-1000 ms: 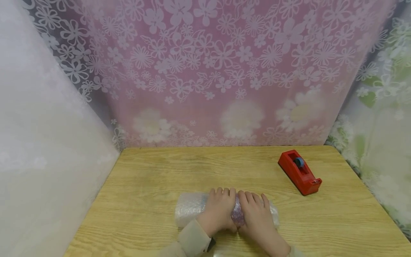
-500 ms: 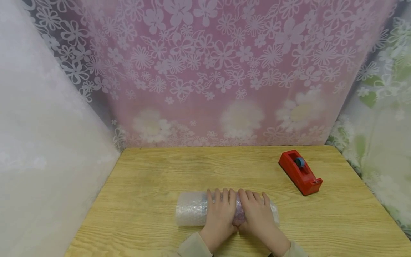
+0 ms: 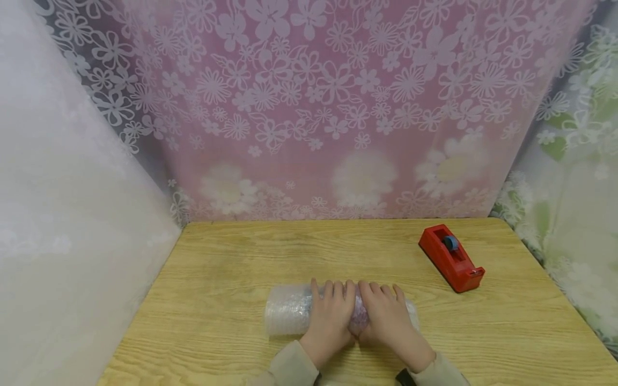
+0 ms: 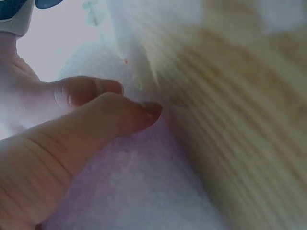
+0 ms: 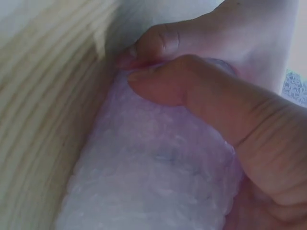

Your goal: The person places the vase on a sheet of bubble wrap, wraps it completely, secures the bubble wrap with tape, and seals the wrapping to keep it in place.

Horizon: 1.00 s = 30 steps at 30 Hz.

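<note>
A roll of bubble wrap (image 3: pixel 287 311) lies crosswise near the front of the table, with something purple showing through its middle. My left hand (image 3: pixel 331 316) grips it just left of the middle, fingers over the top and thumb on the near side. Close beside it, my right hand (image 3: pixel 386 319) grips the right part the same way. Both wrist views show the two thumbs side by side, pressing on the wrap; the left thumb (image 4: pixel 110 117) is in the left wrist view and the right thumb (image 5: pixel 168 81) in the right. What is inside the roll is mostly hidden.
A red tape dispenser (image 3: pixel 451 259) with a blue-cored roll stands at the right rear of the wooden table (image 3: pixel 232 257). A pink flowered curtain (image 3: pixel 314 134) hangs behind the table, and pale cloths hang at both sides.
The bubble wrap roll has shifted slightly away from the person, both hands moving with it. My left hand's fingers have spread a little to the left. The tape dispenser stays put.
</note>
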{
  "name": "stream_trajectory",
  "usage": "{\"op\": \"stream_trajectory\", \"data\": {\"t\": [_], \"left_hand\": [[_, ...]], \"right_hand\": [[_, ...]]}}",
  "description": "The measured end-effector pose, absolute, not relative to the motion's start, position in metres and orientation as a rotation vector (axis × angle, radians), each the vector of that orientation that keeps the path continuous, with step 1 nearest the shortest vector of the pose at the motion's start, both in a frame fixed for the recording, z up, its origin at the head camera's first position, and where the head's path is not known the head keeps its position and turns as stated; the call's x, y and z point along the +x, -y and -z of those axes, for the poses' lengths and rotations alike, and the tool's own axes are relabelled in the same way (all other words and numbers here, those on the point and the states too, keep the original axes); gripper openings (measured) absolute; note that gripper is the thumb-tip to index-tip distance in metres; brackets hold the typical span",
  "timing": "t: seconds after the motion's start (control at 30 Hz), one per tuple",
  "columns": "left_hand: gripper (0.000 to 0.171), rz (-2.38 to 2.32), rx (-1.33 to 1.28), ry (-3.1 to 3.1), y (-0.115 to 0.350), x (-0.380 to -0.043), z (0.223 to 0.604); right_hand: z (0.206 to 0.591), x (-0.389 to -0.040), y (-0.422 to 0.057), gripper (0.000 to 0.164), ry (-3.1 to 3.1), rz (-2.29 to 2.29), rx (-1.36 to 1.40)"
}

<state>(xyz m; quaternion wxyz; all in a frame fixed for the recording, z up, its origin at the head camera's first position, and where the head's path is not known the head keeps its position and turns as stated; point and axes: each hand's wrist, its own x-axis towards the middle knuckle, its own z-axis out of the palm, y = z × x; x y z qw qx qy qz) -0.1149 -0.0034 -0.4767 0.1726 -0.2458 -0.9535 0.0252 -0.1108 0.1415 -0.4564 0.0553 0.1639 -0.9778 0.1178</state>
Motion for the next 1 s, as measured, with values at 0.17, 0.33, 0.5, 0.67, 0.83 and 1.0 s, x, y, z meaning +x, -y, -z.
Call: {"op": "stream_trajectory", "data": {"t": [0.17, 0.33, 0.5, 0.67, 0.83, 1.0], "left_hand": [[0.112, -0.055, -0.731, 2.724, 0.004, -0.122, 0.476], [0.108, -0.048, -0.769, 2.744, 0.006, -0.128, 0.474], [0.106, -0.049, -0.796, 2.787, 0.004, -0.130, 0.469], [0.102, -0.074, -0.812, 2.843, 0.003, -0.131, 0.465], [0.097, -0.068, -0.843, 2.904, 0.004, -0.129, 0.462], [0.092, -0.017, -0.880, 2.953, 0.004, -0.127, 0.459]], "right_hand": [[0.452, -0.116, -0.143, 0.087, 3.021, -0.396, 0.498], [0.450, -0.121, -0.144, 0.087, 3.073, -0.419, 0.506], [0.449, -0.125, -0.146, 0.089, 3.105, -0.433, 0.510], [0.448, -0.124, -0.147, 0.092, 3.139, -0.466, 0.513], [0.445, -0.120, -0.148, 0.094, 3.187, -0.487, 0.532], [0.443, -0.119, -0.149, 0.092, 3.231, -0.521, 0.544]]}}
